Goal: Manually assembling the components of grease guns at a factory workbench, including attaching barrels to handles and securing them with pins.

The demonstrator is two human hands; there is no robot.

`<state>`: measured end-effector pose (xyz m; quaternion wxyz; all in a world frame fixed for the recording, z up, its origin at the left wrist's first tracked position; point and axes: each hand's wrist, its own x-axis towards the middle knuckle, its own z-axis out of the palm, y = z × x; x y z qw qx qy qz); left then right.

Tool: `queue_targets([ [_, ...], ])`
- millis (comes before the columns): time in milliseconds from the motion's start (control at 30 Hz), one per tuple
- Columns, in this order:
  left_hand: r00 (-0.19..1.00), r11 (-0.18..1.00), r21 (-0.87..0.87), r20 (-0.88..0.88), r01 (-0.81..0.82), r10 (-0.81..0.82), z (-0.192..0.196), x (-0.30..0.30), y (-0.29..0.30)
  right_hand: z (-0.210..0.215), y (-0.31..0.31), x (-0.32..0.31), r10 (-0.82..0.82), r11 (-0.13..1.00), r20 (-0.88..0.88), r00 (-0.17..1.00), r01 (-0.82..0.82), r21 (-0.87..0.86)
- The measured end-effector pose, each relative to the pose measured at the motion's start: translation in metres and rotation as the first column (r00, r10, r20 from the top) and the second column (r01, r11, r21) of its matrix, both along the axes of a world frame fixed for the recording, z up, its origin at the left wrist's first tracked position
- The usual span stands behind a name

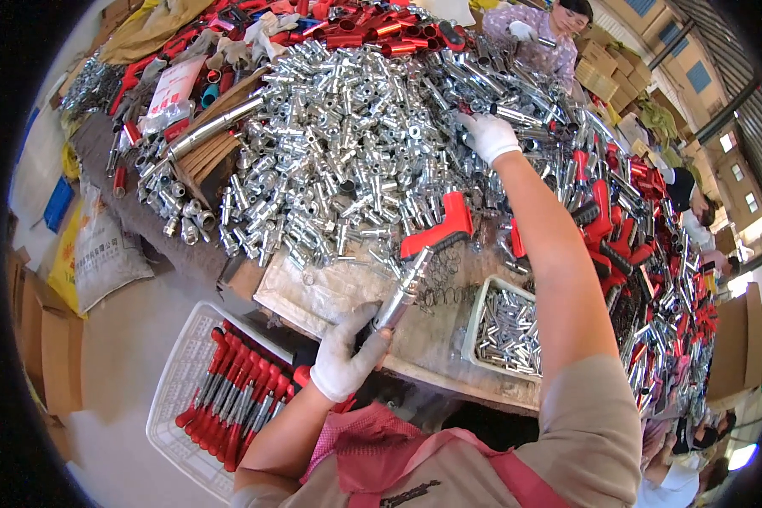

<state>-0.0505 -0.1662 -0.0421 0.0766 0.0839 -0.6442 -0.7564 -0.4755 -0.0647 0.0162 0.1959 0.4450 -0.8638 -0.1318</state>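
My left hand [347,354], in a white glove with grey fingertips, is closed round a shiny metal tube fitting [405,292] that tilts up and right, its narrow stem at the top. My right hand [489,137], gloved too, reaches far out over the heap to some darker metal tubes [457,95]. Its fingers look apart; their tips are partly lost among the parts. Between the hands spreads a big pile of silver metal fittings [339,135]. A red pistol-shaped housing [443,227] lies in front of the pile, beside thin wire springs [449,275].
A pale tray of small metal pins [508,330] stands by my right arm. At lower left, a white plastic basket [171,372] holds several red-handled tools [237,389]. Red housings [605,224] lie at right. Across the table a person [538,38] works. Wooden boards [207,157] edge the pile.
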Motion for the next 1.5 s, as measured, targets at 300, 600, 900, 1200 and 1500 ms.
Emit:
queue_targets([
  [300,0.999,0.996,0.089,-0.023,0.026,-0.024,0.004,0.003,0.0,0.023,0.065,0.167,0.246,0.917,0.46,0.853,-0.051,-0.395],
  [600,0.987,0.971,0.178,-0.022,0.158,-0.157,0.018,0.035,0.031,0.061,0.141,0.251,0.53,0.686,0.838,0.127,0.517,-0.512],
  [900,0.837,0.819,0.203,-0.003,0.536,-0.547,0.039,0.069,0.08,0.111,0.202,0.357,0.559,0.814,0.661,0.501,-0.178,-0.553],
  [1200,0.748,0.749,0.02,0.035,0.663,-0.663,0.045,0.082,0.111,0.098,0.239,0.412,0.54,0.838,0.667,0.514,-0.252,-0.484],
  [1500,0.729,0.729,-0.046,0.092,0.683,-0.678,0.038,0.092,0.121,0.077,0.255,0.441,0.386,0.89,0.828,0.407,0.071,-0.45],
])
